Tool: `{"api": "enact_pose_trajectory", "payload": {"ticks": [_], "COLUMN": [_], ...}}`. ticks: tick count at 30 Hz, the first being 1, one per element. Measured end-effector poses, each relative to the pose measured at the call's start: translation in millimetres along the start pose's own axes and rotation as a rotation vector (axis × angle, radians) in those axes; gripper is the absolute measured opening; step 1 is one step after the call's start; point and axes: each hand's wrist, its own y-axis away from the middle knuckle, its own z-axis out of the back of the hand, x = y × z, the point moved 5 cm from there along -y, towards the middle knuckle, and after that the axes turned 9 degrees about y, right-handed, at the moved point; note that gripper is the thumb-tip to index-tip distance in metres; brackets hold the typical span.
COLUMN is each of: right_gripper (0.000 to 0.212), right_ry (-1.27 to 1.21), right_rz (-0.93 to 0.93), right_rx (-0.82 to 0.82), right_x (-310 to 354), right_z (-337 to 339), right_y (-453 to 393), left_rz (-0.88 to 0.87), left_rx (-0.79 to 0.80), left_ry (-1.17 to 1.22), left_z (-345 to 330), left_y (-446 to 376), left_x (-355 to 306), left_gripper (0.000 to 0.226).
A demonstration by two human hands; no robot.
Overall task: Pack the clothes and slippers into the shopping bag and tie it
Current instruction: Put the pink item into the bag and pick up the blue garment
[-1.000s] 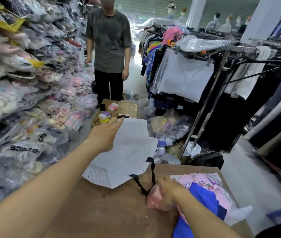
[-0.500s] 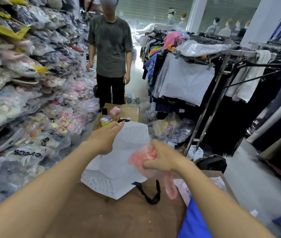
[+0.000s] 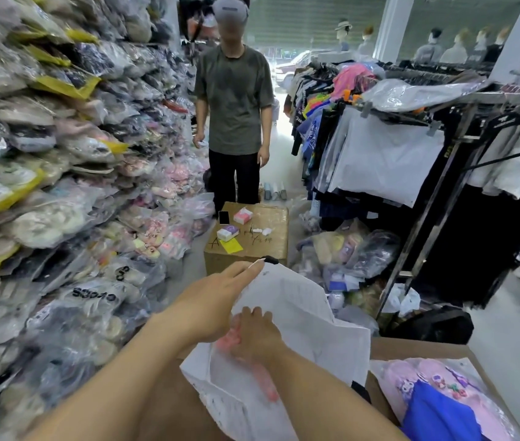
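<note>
A white shopping bag (image 3: 300,316) with black handles stands open on the brown cardboard surface (image 3: 417,350) in front of me. My left hand (image 3: 211,300) grips the bag's near upper edge and holds the mouth open. My right hand (image 3: 257,337) is inside the bag's mouth, shut on a pink item in clear plastic (image 3: 252,367); I cannot tell if it is a slipper or a garment. At the lower right lie a blue garment (image 3: 436,415) and a bagged pink-and-lilac item with charms (image 3: 411,377).
A person in a grey T-shirt (image 3: 234,100) stands in the aisle behind a cardboard box (image 3: 271,237) holding a phone and small packs. Stacked plastic-wrapped goods (image 3: 45,186) fill the left wall. Clothes racks (image 3: 411,148) and floor bags (image 3: 347,249) crowd the right.
My right hand lifted the pink plastic-wrapped item off the pile at the right, carried it left and lowered it into the bag's mouth. My left hand kept holding the bag open.
</note>
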Motion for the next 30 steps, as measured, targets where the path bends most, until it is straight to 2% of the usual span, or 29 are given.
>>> {"api": "enact_pose_trajectory", "payload": {"ticks": [2, 5, 7, 12, 18, 20, 23, 24, 26, 28, 30], "right_gripper": [0.058, 0.081, 0.084, 0.050, 0.023, 0.014, 0.008, 0.010, 0.023, 0.044, 0.072], "right_ry": [0.000, -0.100, -0.086, -0.175, -0.344, -0.407, -0.458, -0.448, -0.383, -0.329, -0.297], "right_rz": [-0.005, -0.052, -0.050, 0.014, -0.029, -0.121, -0.391, -0.505, -0.741, -0.874, -0.915], "right_rx": [-0.008, 0.001, 0.014, -0.017, -0.304, -0.407, -0.511, -0.501, -0.367, -0.130, 0.148], "right_x": [1.4, -3.8, -10.2, -35.5, -102.3, -131.8, -186.7, -205.7, -243.4, -273.5, -292.3], "right_z": [-5.0, -10.1, -5.4, 32.0, 74.5, 75.9, 64.0, 56.3, 33.9, 8.9, -16.3], "right_y": [-2.4, -5.4, -5.3, 16.4, 96.4, 122.9, 160.1, 173.2, 200.5, 224.2, 240.8], "left_rz": [0.007, 0.015, 0.022, 0.021, 0.070, 0.075, 0.080, 0.076, 0.070, 0.056, 0.037], "left_rx": [0.005, 0.002, -0.009, 0.007, 0.049, 0.049, 0.052, 0.060, 0.085, 0.113, 0.122], "left_ry": [0.024, 0.067, 0.077, 0.042, 0.001, -0.010, -0.040, -0.051, -0.061, -0.055, -0.061], "left_z": [-2.9, -7.0, -9.2, -22.3, -44.6, -57.0, -76.9, -83.6, -96.5, -107.8, -114.8], "left_y": [-2.4, -10.8, -18.6, -45.9, -78.3, -86.4, -93.7, -95.7, -98.7, -101.4, -102.6], "left_x": [2.4, -0.4, -3.1, -16.2, -47.8, -58.6, -76.4, -80.9, -86.9, -88.8, -90.3], "left_gripper": [0.096, 0.089, 0.086, 0.081, 0.071, 0.063, 0.058, 0.059, 0.064, 0.068, 0.068]}}
